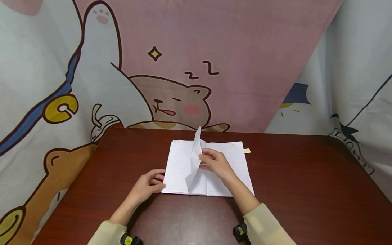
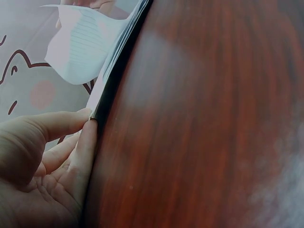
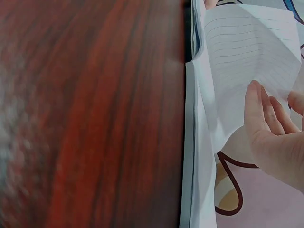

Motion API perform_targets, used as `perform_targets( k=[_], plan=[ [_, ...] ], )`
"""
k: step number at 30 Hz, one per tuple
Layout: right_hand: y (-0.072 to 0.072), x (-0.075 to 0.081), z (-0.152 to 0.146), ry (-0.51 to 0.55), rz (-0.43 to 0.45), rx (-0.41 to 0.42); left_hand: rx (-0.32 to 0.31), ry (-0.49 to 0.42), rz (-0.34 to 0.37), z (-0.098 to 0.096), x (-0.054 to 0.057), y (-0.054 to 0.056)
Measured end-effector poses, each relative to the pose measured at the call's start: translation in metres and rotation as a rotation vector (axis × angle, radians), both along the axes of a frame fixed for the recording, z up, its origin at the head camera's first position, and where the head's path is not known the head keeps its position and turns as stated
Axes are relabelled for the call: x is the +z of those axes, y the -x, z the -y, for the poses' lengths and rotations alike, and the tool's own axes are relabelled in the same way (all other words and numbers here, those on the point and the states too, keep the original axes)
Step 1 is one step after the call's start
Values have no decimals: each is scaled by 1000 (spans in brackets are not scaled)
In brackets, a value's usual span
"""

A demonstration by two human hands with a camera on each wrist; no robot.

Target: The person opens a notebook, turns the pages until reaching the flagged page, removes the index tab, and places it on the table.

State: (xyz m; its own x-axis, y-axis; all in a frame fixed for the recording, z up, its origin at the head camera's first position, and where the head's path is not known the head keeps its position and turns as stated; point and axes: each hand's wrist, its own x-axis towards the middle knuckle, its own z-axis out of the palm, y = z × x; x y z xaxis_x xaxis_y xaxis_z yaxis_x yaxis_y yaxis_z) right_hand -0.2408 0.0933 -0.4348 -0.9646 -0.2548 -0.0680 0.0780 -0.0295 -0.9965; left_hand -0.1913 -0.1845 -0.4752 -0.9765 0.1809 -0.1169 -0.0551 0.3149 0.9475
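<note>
A lined notebook (image 1: 228, 165) lies spread open on the table, with one page (image 1: 195, 162) standing up near the fold. My right hand (image 1: 216, 164) is at that raised page. In the right wrist view its fingers (image 3: 254, 107) are fairly straight against the page, with the thumb apart from them. At the notebook's lower left corner, my left hand (image 1: 146, 185) pinches the edge between thumb and fingers, as the left wrist view shows close up. The raised page (image 2: 83, 45) bends over in that view, partly in front of the right hand.
A yellow tab (image 1: 247, 150) sticks out from the notebook's right side. The dark red-brown wooden table (image 1: 310, 198) reaches back to a hanging cloth (image 1: 250, 48) with cartoon animals. Each wrist wears a small black camera (image 1: 240, 231) below its sleeve.
</note>
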Motion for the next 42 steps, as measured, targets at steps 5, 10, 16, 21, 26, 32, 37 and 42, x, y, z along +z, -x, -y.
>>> perform_targets(
  k=[5, 10, 16, 21, 26, 32, 37, 42],
  plan=[
    [-1, -2, 3, -12, -21, 1, 6, -4, 3, 0, -1, 0],
    [0, -3, 7, -22, -48, 13, -15, -6, -3, 1, -2, 1],
    [1, -6, 13, -33, -75, 20, -2, -13, 8, -1, 1, -1],
    [1, -7, 16, -49, -82, 19, 5, -16, 17, -1, 3, -1],
    [0, -7, 18, -65, -88, 16, -10, -16, 9, 0, 2, -1],
    [-2, -5, 18, -47, -94, 51, -16, -13, 7, 1, 1, 0],
    [-2, -5, 17, -36, -107, 73, -11, -42, 18, -1, 2, -1],
    [-3, -5, 18, -32, -92, 75, 16, -44, 36, -2, 4, -2]
  ],
)
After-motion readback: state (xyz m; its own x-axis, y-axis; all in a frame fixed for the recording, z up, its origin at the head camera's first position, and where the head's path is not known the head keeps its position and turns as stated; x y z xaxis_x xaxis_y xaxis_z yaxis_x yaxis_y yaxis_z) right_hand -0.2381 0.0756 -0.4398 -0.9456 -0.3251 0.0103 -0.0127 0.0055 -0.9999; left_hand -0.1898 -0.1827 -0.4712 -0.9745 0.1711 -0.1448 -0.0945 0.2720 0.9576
